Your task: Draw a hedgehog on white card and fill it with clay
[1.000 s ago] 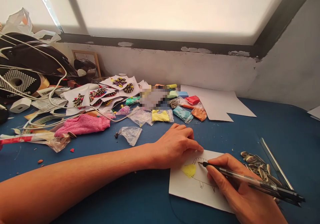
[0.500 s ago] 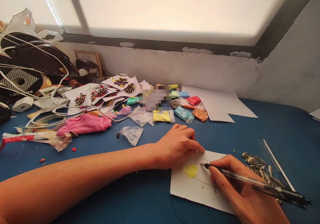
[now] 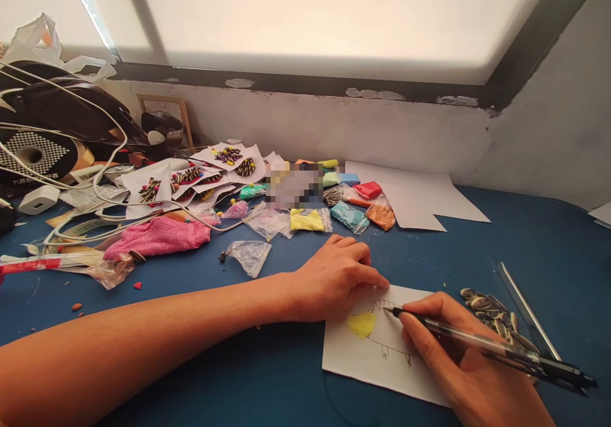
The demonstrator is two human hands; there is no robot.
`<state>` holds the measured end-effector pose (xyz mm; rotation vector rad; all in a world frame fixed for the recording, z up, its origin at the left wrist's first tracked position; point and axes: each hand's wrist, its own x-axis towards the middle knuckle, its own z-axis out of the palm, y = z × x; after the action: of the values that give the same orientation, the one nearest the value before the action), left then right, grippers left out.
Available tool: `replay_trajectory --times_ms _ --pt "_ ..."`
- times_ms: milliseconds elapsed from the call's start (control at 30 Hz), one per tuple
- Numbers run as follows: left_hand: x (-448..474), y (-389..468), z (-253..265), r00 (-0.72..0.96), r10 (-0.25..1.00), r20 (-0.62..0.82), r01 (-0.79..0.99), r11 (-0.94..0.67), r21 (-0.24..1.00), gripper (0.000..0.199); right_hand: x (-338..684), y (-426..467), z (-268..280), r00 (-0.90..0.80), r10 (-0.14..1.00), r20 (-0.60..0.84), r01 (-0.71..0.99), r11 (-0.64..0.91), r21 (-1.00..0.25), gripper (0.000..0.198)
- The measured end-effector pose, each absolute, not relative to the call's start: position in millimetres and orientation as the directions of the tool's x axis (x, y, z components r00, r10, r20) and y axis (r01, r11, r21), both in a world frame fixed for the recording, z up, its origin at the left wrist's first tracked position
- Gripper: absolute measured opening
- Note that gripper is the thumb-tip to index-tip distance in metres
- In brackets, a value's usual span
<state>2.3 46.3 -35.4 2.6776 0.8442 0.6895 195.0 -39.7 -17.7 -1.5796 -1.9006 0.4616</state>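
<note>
A black pen with a clear barrel (image 3: 472, 336) is gripped by my right hand (image 3: 458, 350), closed round it near the tip. The tip meets or nearly meets a sheet of white paper (image 3: 348, 363), inside a drawn outline of an animal with short legs and a scalloped upper line. A yellow patch (image 3: 361, 325) fills the left end of the drawing. My left hand (image 3: 341, 275) rests at the paper's upper left edge, one finger stretched onto it and the others loosely bent, holding nothing. My right hand hides the drawing's right end.
Striped seeds (image 3: 491, 312) and a silvery rod (image 3: 529, 310) lie to the right. Coloured clay packets (image 3: 351, 216), white sheets (image 3: 415, 198) and seed-decorated papers (image 3: 150, 191) stand along the back. On the left are a pink cloth (image 3: 160, 236), cables and a dark bag (image 3: 71, 105).
The pen tip has shifted slightly right within the drawing, and small marks show under its upper line. My left hand stays put on the paper. The view has shifted a little.
</note>
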Motion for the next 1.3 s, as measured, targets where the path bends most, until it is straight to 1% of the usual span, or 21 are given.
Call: replay_trajectory --times_ms 133,300,567,733,867,967,1167,1300 --pt "2.3 46.2 -36.3 0.720 0.589 0.367 0.470 -0.803 0.367 0.025 189.7 -42.8 -15.2 -0.049 0.966 0.256 0.753 0.204 -0.626 0.017" --pt "2.7 47.1 -36.3 0.717 0.589 0.373 0.470 -0.803 0.366 0.026 184.2 -45.6 -12.4 -0.035 0.964 0.263 0.741 0.202 -0.640 0.017" --pt "2.3 46.2 -36.6 0.718 0.586 0.375 0.467 -0.805 0.364 0.026 184.5 -46.2 -12.3 -0.022 0.974 0.225 0.713 0.173 -0.679 0.019" --pt "2.8 46.7 -36.4 0.721 0.589 0.364 0.474 -0.803 0.362 0.025 184.8 -46.7 -12.5 0.071 0.969 0.237 0.691 0.123 -0.712 0.017" --pt "2.4 47.3 -36.2 0.727 0.585 0.361 0.472 -0.806 0.357 0.025 189.1 -44.8 -14.0 0.076 0.973 0.219 0.674 0.111 -0.730 0.016" --pt "1.9 47.3 -36.6 0.723 0.585 0.366 0.472 -0.806 0.357 0.025 189.2 -44.6 -13.5 0.063 0.974 0.217 0.685 0.116 -0.719 0.017" --pt "1.8 47.4 -38.0 0.723 0.577 0.380 0.462 -0.813 0.355 0.025 186.2 -45.8 -10.1 0.019 0.972 0.235 0.738 0.145 -0.659 0.017" --pt "2.3 47.9 -38.7 0.718 0.582 0.383 0.468 -0.810 0.354 0.025 187.0 -45.5 -9.3 0.024 0.972 0.236 0.745 0.140 -0.652 0.018"
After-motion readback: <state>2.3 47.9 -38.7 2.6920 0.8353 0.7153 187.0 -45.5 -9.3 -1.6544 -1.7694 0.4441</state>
